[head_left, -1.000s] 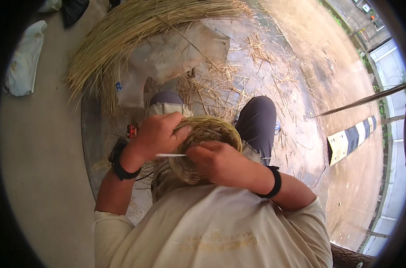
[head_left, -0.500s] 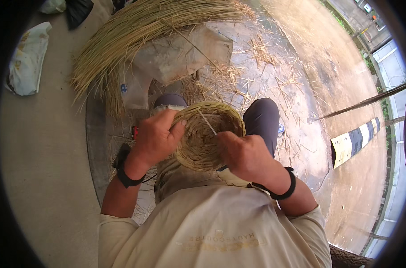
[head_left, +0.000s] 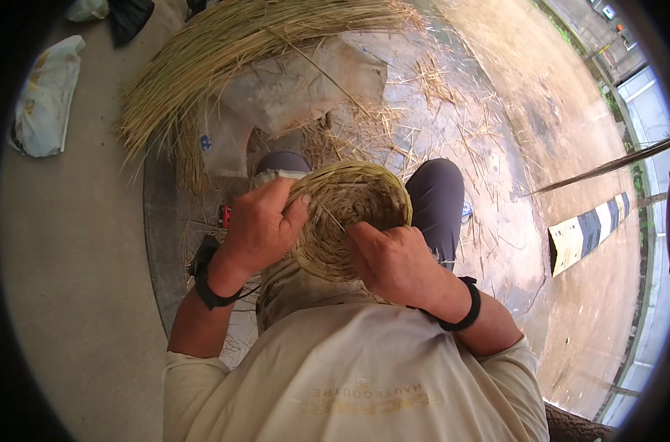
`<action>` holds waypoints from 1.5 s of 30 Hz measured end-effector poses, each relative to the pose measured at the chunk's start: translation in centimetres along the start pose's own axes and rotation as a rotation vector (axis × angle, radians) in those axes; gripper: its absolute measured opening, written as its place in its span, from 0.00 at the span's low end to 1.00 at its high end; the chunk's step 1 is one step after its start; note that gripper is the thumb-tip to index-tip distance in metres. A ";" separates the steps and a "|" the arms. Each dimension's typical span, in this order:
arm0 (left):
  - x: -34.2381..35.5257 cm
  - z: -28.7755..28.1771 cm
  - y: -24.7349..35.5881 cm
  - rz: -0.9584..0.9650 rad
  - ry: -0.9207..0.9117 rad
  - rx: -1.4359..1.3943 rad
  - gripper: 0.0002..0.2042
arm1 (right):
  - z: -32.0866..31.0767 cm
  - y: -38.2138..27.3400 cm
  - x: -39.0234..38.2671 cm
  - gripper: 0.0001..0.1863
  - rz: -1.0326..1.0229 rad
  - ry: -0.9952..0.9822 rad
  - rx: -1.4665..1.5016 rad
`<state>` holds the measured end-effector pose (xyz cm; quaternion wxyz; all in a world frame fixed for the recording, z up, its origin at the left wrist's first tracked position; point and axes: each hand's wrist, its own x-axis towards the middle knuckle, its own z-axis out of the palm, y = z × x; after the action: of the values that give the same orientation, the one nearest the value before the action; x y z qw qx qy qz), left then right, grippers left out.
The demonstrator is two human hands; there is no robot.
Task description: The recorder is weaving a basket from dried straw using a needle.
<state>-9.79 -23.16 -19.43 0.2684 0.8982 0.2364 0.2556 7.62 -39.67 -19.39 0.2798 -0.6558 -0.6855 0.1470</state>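
A round woven straw basket (head_left: 372, 193) rests in my lap between my knees, its open mouth facing up. My left hand (head_left: 260, 227) is closed on the left side of its rim, thumb lying over the edge. Across the basket's mouth runs a thin pale strand (head_left: 330, 213), from near my left thumb to my right fingers. My right hand (head_left: 394, 264) pinches that strand above the lower right of the opening; the fingertips are partly hidden behind the back of the hand.
A large bundle of long dry stalks (head_left: 224, 62) lies at the far left, beside a crumpled plastic sheet (head_left: 298, 92). Straw scraps (head_left: 434, 81) litter the ground mat. A white plastic bag (head_left: 51, 99) sits far left, a striped barrier (head_left: 589, 232) at the right.
My right hand has moved slightly left and down over the basket, and the strand lies at a changed slant. The basket has tilted a little; my left hand keeps its hold.
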 end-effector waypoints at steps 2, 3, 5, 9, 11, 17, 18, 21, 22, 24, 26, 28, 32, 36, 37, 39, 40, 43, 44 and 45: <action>0.0 0.1 0.0 0.006 0.005 0.015 0.08 | 0.2 0.0 0.1 0.04 0.009 0.000 -0.010; 0.0 0.1 0.1 0.009 0.006 0.027 0.08 | 0.3 0.0 0.1 0.04 0.008 0.010 0.008; 0.0 0.2 0.3 0.003 0.009 0.034 0.07 | 0.5 0.0 0.1 0.04 0.007 0.031 0.044; 0.1 0.4 0.8 -0.015 0.022 0.031 0.07 | 1.7 0.7 0.2 0.03 0.005 -0.022 -0.056; 0.1 0.5 0.9 -0.015 0.044 0.060 0.07 | 1.9 0.8 0.8 0.04 0.008 -0.039 -0.065; -0.3 1.4 0.3 0.049 0.007 0.114 0.08 | 3.2 2.2 3.6 0.05 0.043 0.122 0.499; -0.4 1.7 0.4 0.059 0.005 0.095 0.08 | 2.9 2.0 3.8 0.06 0.101 0.076 0.529; -0.4 1.6 0.2 0.053 0.031 0.068 0.11 | 0.8 0.9 3.7 0.06 0.244 -0.066 0.590; -0.3 1.4 0.0 0.046 0.046 0.063 0.12 | 0.2 0.7 3.2 0.06 0.270 -0.113 0.591; -0.1 0.9 -0.2 0.023 0.043 0.079 0.12 | -0.2 0.6 2.9 0.07 0.287 -0.168 0.610; 0.0 1.0 -0.1 0.031 0.020 0.102 0.12 | -0.4 0.8 3.1 0.08 0.269 -0.182 0.646; -0.1 1.2 0.5 0.065 -0.018 0.143 0.12 | 1.2 1.8 4.2 0.08 0.129 -0.040 0.525; -0.2 1.2 -1.1 0.008 0.023 0.136 0.12 | -0.8 0.5 5.1 0.07 0.382 -0.212 0.814; 0.5 0.8 -1.6 -0.016 0.078 0.137 0.11 | -1.0 2.3 2.9 0.07 0.366 -0.013 0.590; 0.6 0.9 -1.7 -0.008 0.085 0.134 0.11 | 0.0 3.1 2.8 0.07 0.261 0.054 0.465; 0.5 1.4 -2.0 0.017 0.100 0.204 0.11 | 1.7 3.8 3.1 0.08 0.123 0.137 0.273; 0.5 1.6 -2.1 0.030 0.108 0.239 0.11 | 2.5 3.7 3.6 0.09 0.090 0.154 0.209; 0.7 2.2 -1.6 0.047 0.104 0.231 0.11 | 4.0 3.3 4.9 0.11 0.048 0.234 0.228; 0.8 2.4 -1.3 0.046 0.096 0.229 0.11 | 4.3 3.2 5.3 0.11 0.043 0.265 0.269; 0.8 2.4 -0.9 0.044 0.088 0.227 0.10 | 4.6 3.3 5.7 0.11 0.035 0.277 0.300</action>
<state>-8.03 -22.86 -21.47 0.1490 0.9157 0.2556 0.2721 7.72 -33.01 -23.88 0.4633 -0.6328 -0.5993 0.1608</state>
